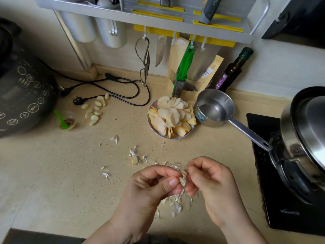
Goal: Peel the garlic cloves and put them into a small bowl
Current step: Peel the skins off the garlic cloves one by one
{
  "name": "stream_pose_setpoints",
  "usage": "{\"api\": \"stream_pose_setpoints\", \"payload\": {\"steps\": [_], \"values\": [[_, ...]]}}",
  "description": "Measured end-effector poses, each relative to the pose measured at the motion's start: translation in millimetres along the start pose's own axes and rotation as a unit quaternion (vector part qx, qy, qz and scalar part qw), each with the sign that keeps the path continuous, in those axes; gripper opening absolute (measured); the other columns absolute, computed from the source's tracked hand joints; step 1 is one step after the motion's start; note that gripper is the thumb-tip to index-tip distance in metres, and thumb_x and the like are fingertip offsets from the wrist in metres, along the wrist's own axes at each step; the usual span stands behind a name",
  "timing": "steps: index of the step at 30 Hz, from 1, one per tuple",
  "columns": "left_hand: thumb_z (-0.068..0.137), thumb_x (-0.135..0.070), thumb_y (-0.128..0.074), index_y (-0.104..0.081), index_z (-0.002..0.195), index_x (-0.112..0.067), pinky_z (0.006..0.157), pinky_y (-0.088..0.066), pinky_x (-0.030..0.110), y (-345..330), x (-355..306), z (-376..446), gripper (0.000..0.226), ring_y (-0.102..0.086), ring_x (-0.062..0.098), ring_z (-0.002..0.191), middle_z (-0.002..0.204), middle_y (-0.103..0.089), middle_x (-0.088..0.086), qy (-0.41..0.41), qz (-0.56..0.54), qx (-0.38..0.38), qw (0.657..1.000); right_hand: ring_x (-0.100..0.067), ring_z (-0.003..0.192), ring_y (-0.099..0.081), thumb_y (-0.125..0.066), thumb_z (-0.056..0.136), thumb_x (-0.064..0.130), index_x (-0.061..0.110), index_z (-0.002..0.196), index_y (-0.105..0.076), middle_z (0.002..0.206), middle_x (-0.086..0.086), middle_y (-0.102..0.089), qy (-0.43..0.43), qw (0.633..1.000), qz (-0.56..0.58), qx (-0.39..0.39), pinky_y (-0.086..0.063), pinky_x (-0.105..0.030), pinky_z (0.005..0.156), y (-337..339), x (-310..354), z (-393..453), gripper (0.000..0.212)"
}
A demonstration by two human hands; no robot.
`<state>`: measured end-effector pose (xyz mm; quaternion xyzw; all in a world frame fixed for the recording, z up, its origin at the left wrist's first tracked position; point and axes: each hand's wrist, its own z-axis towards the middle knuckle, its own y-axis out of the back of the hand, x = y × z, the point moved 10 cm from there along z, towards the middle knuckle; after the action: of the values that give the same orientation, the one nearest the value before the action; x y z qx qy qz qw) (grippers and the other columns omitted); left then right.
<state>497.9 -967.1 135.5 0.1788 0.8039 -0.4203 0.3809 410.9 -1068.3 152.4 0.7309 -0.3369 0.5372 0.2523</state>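
Here the beige bench [61,173] carried a plate of apple slices [171,118] at twelve o'clock from the hands and peeled garlic cloves [95,110] at ten. The left hand [151,185] and right hand [209,182] each pinched one garlic clove [182,180] between them, above loose skins [177,203].

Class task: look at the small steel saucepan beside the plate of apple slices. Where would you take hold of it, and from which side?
Grip the long handle of the steel saucepan, probably near its outer end, coming from the front right. The handle angles away from the bowl toward the stove, so that end is free, while the plate of apple slices crowds the pan's left side.
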Motion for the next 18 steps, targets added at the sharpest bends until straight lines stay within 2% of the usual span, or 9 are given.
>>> {"api": "stream_pose_setpoints", "payload": {"steps": [2,3,5,7,9,10,13,15,18], "values": [[0.048,-0.018,-0.089,-0.075,0.079,-0.006,0.063,-0.055,0.022,0.1,2.0,0.3,0.036,-0.068,0.016,0.066,0.075,-0.071,0.012,0.001,-0.027,-0.002,1.0,-0.015,0.046,-0.054,-0.072,0.08,0.018,0.013,0.066,-0.064,0.051,-0.001,-0.058,0.033,0.98,-0.192,-0.044,-0.043,-0.026,0.048,13.7,-6.9,8.0,0.017],[0.045,-0.019,-0.092,-0.075,0.079,-0.005,0.064,-0.055,0.023,0.7,2.0,0.5,0.041,-0.068,0.016,0.067,0.076,-0.071,0.013,-0.001,-0.033,-0.005,0.999,-0.015,0.052,-0.055,-0.071,0.081,0.021,0.016,0.067,-0.063,0.056,0.003,-0.06,0.057,0.943,-0.327,-0.034,-0.042,-0.024,0.053,11.1,-8.1,9.9,0.017],[0.042,-0.022,-0.094,-0.074,0.078,-0.006,0.065,-0.055,0.023,1.5,-1.4,1.2,0.044,-0.068,0.017,0.07,0.077,-0.071,0.014,-0.017,-0.03,-0.011,0.999,-0.007,0.068,-0.059,-0.069,0.081,0.013,0.025,0.081,-0.064,0.077,0.008,-0.066,0.068,0.906,-0.416,-0.019,-0.039,-0.008,0.064,6.2,-12.2,8.9,0.013],[0.048,-0.017,-0.092,-0.074,0.077,-0.007,0.066,-0.055,0.023,3.4,-7.2,1.8,0.036,-0.069,0.017,0.071,0.077,-0.072,0.014,-0.043,-0.01,-0.017,0.999,-0.003,0.072,-0.061,-0.063,0.083,0.002,0.032,0.092,-0.066,0.086,0.007,-0.068,0.063,0.948,-0.312,-0.004,-0.043,-0.008,0.066,4.1,-15.4,1.8,0.031],[0.056,-0.004,-0.087,-0.074,0.077,-0.009,0.066,-0.054,0.022,5.6,-11.3,1.3,0.026,-0.069,0.017,0.072,0.076,-0.072,0.013,-0.069,0.015,-0.026,0.997,-0.007,0.064,-0.063,-0.062,0.085,0.014,0.03,0.095,-0.069,0.08,0.0,-0.07,0.051,0.993,-0.106,0.011,-0.049,-0.02,0.052,1.5,-13.1,-5.8,0.021],[0.058,-0.001,-0.083,-0.074,0.078,-0.009,0.067,-0.054,0.021,7.3,-12.8,0.9,0.024,-0.07,0.018,0.073,0.077,-0.073,0.013,-0.081,0.031,-0.034,0.996,-0.009,0.062,-0.064,-0.064,0.083,0.022,0.028,0.095,-0.07,0.078,-0.002,-0.07,0.057,0.997,-0.054,0.022,-0.049,-0.021,0.049,-2.6,-7.9,-9.4,0.015],[0.061,-0.006,-0.076,-0.075,0.078,-0.01,0.07,-0.055,0.023,10.2,-21.5,-0.2,0.018,-0.07,0.021,0.078,0.08,-0.073,0.013,-0.134,0.095,-0.062,0.984,-0.01,0.056,-0.065,-0.077,0.079,0.023,0.023,0.088,-0.074,0.07,-0.006,-0.07,0.063,0.998,-0.02,0.014,-0.048,-0.02,0.046,-9.7,0.6,-13.8,0.009],[0.063,-0.008,-0.075,-0.077,0.076,-0.017,0.072,-0.055,0.023,10.1,-30.0,-1.4,0.016,-0.071,0.018,0.081,0.084,-0.074,0.007,-0.178,0.166,-0.085,0.966,-0.012,0.054,-0.064,-0.074,0.073,0.022,0.017,0.078,-0.076,0.067,-0.009,-0.07,0.065,0.998,-0.004,-0.017,-0.049,-0.02,0.046,-6.1,3.3,-13.6,0.007],[0.071,-0.009,-0.077,-0.078,0.075,-0.022,0.076,-0.055,0.023,5.9,-37.1,-3.2,0.014,-0.069,0.013,0.087,0.09,-0.072,-0.001,-0.216,0.271,-0.1,0.932,-0.013,0.051,-0.062,-0.071,0.072,0.016,0.009,0.077,-0.072,0.063,-0.012,-0.069,0.044,0.997,0.042,-0.038,-0.048,-0.019,0.046,-4.6,-3.8,-11.7,0.009]]}}
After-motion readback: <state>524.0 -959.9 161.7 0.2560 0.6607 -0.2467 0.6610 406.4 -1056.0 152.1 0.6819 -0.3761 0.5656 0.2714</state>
